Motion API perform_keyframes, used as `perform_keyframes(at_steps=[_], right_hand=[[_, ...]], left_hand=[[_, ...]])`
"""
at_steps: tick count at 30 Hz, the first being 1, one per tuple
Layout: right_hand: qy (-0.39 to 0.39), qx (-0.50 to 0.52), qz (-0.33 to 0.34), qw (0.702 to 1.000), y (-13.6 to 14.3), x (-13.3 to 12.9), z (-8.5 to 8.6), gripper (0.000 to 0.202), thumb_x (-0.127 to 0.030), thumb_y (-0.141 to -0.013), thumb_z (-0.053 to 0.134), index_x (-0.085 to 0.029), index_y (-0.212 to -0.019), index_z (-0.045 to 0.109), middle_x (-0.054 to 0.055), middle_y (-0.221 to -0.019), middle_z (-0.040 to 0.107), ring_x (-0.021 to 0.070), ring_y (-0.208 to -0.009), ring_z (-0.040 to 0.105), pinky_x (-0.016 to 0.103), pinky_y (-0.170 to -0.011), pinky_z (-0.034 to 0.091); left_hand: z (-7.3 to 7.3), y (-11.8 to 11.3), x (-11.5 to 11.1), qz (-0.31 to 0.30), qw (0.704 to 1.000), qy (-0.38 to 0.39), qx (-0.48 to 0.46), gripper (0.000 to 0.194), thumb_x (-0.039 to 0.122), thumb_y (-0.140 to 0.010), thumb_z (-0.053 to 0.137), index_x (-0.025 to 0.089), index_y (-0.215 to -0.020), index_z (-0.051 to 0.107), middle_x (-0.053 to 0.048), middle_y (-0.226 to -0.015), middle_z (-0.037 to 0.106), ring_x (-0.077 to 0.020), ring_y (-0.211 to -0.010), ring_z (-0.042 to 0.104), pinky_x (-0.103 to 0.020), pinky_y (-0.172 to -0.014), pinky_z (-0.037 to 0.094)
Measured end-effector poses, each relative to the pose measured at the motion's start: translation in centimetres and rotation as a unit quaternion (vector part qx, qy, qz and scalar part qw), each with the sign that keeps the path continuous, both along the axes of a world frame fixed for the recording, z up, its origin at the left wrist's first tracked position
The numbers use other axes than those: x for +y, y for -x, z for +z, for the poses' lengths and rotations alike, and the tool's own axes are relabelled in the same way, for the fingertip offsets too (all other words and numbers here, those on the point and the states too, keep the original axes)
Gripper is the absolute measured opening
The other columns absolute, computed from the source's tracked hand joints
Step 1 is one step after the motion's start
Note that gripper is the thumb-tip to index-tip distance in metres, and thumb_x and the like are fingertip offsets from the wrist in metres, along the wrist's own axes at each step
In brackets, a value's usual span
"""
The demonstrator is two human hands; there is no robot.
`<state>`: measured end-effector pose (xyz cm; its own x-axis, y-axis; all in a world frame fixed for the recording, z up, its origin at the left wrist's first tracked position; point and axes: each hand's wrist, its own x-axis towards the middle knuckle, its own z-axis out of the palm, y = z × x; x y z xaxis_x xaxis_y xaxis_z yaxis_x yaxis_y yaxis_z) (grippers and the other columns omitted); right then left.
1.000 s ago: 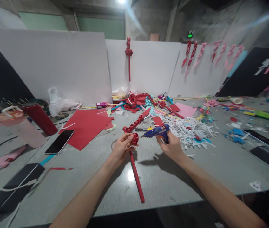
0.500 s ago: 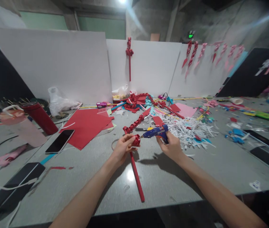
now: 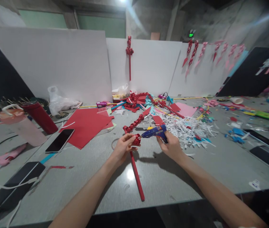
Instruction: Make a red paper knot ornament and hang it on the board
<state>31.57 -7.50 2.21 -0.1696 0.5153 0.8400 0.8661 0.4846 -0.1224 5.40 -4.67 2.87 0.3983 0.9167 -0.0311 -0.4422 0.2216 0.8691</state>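
Pinched in the fingers of my left hand (image 3: 123,146) is a small red paper loop piece (image 3: 137,139). My right hand (image 3: 172,144) grips a blue glue gun (image 3: 155,131), whose metal nozzle points left at the red piece; whether the tip touches it I cannot tell. A thin red paper stick (image 3: 137,177) slants from beneath my left hand toward the table's front edge. Just beyond the hands lies a red folded paper chain (image 3: 134,124). The glue gun's trigger is partly hidden by my right fingers.
Red paper sheets (image 3: 84,125), a phone (image 3: 60,140), a red flask (image 3: 40,117) and a pale bottle (image 3: 22,126) are on the left. White paper shreds (image 3: 189,128) are heaped right of the glue gun. A finished red paper ornament (image 3: 129,57) hangs on the white board behind.
Hardly anything differs. The glue gun and my right hand have shifted very slightly left, while my left hand keeps hold of the red paper piece in the same place.
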Motion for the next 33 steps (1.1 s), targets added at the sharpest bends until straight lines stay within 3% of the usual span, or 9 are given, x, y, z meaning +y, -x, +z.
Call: perform_keyframes(at_steps=[15, 33], right_hand=[[-0.036, -0.005, 0.030, 0.999, -0.25, 0.04, 0.22, 0.010, -0.022, -0.102, 0.061, -0.019, -0.111, 0.064, 0.006, -0.079, 0.070, 0.0193, -0.062, 0.064, 0.030, -0.061, 0.049], [-0.055, 0.003, 0.012, 0.998, -0.55, 0.22, 0.41, 0.008, -0.023, -0.100, 0.062, -0.020, -0.107, 0.064, 0.004, -0.075, 0.067, 0.0176, -0.059, 0.060, 0.029, -0.057, 0.046]], left_hand=[[-0.32, 0.12, 0.35, -0.001, 1.000, -0.003, -0.001, 0.039, 0.041, -0.079, 0.091, 0.018, -0.103, 0.070, -0.008, -0.095, 0.074, -0.0200, -0.079, 0.077, -0.025, -0.062, 0.059], [0.09, 0.49, 0.35, -0.002, 0.999, 0.019, -0.026, 0.038, 0.038, -0.078, 0.092, 0.019, -0.102, 0.069, -0.007, -0.098, 0.075, -0.0209, -0.081, 0.078, -0.025, -0.062, 0.061]])
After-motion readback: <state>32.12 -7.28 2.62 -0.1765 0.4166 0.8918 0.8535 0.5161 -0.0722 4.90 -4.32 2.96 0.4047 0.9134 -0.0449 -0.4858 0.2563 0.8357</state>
